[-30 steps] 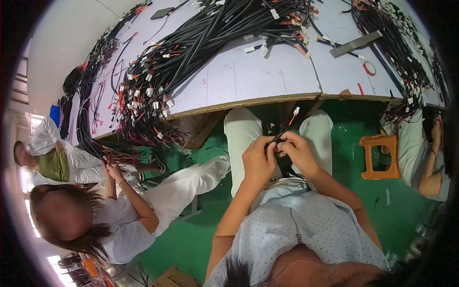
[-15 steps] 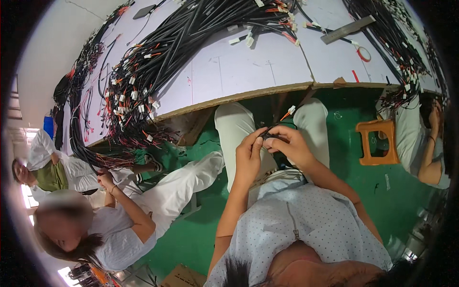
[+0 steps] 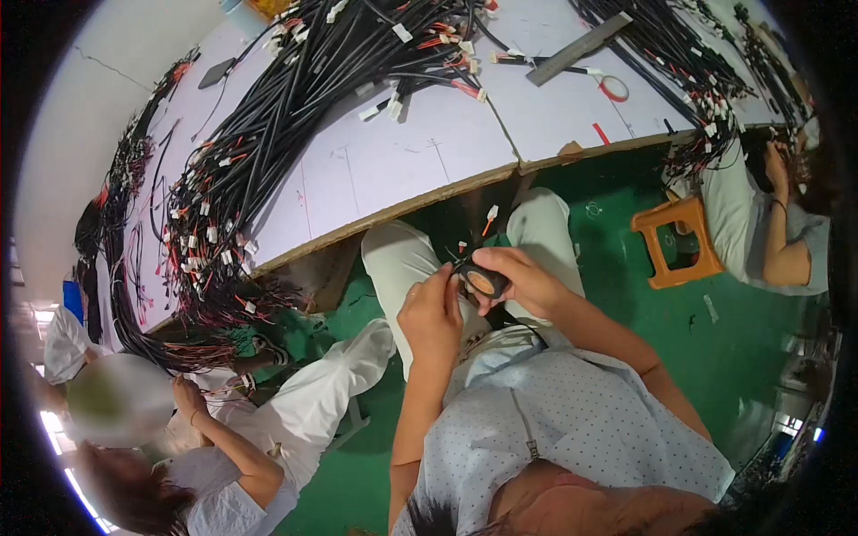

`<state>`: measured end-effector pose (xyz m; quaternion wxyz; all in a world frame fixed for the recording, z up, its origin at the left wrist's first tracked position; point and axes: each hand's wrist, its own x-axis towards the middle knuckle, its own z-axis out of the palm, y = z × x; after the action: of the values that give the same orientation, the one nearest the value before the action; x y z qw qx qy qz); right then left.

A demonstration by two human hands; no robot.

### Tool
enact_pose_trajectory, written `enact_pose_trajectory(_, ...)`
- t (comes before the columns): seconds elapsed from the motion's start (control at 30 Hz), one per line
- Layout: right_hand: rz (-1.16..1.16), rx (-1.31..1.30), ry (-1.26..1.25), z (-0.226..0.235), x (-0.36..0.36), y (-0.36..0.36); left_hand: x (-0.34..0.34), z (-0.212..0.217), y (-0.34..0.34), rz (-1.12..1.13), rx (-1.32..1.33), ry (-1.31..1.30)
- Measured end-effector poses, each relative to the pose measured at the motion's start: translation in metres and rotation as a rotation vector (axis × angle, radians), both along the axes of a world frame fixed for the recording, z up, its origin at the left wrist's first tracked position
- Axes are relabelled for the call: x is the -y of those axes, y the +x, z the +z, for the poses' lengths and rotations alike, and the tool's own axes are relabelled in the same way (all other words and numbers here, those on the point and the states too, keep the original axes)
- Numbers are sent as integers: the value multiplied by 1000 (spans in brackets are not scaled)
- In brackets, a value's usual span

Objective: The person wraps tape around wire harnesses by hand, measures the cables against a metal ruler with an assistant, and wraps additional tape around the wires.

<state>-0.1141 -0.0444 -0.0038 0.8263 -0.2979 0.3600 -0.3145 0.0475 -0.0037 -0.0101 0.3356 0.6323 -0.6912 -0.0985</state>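
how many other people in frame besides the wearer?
3. One in white seated at the wearer's left, one behind them at the far left edge, one in a grey top by the orange stool. More may be hidden past the rim.

At frame centre, the right hand (image 3: 527, 279) is gripping a black tape roll (image 3: 483, 281) while the left hand (image 3: 431, 311) is pinching its edge; a wire-strewn white board (image 3: 393, 161) is filling the upper frame.

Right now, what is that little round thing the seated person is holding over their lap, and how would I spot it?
Start at the big white table covered in black cable bundles, then drop to the seated person's pale knees below its edge. There the right hand grips a small black roll of tape with an orange-brown core, the left hand beside it. It is the only round thing there, amid thin wires.
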Motion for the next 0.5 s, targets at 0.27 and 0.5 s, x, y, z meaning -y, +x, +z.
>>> enact_pose_trajectory(0.27,17,375,263,1,7,-29,9,9,-6,-141,158,-149)
enact_pose_trajectory(0.5,68,-281,-905,8,-1,-109,5,-9,2,-199,-949,456)
